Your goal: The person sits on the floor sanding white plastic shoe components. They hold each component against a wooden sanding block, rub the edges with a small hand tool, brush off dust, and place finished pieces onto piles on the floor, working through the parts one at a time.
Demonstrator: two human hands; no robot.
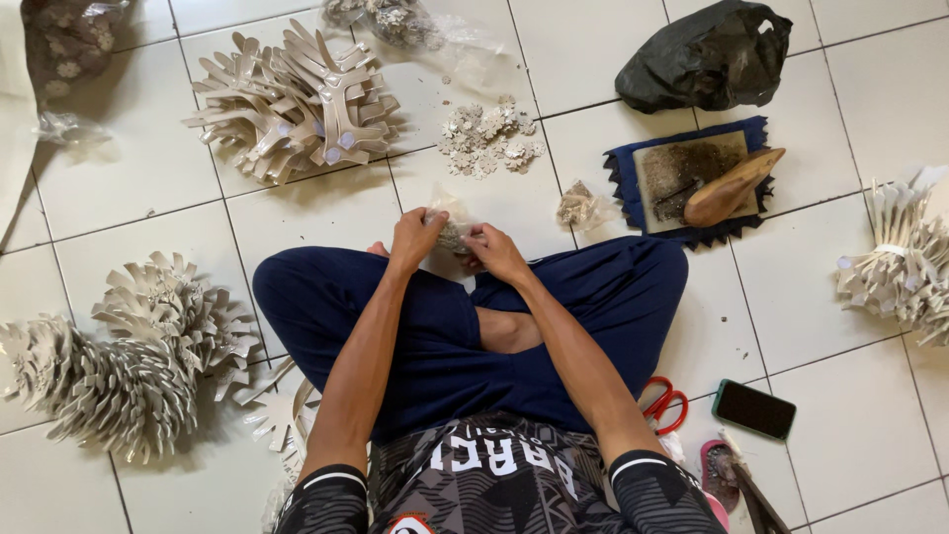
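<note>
head view, looking down on a white tiled floor [850, 415], with crossed legs in dark blue trousers [445, 336] filling the middle. spread around on the tiles, largest first: a fanned heap of pale cut-out strap pieces [129, 366] at the left edge, a second heap of the same pieces [297, 99] at the upper left, a bound bundle of them [900, 262] at the right edge. further up, a crumpled black plastic bag [707, 54], and just below it a dark blue cloth [623, 178] carrying a worn board [682, 173] with a wooden shoe-shaped block [732, 188] lying across it. between the upper heap and the cloth, a loose scatter of small pale flower-shaped ornaments [489, 138]. near the right knee, a black phone [753, 408] lying flat, red-handled scissors [664, 403] half hidden by the forearm, a small clear packet [578, 206] of ornaments beside the cloth.

held up in front of the shins, between both hands: a small clear plastic bag of ornaments [453, 229]. left hand [417, 237] fingers closed on its left side, right hand [496, 253] fingers pinched on its right side, the 2 hands close together.
</note>
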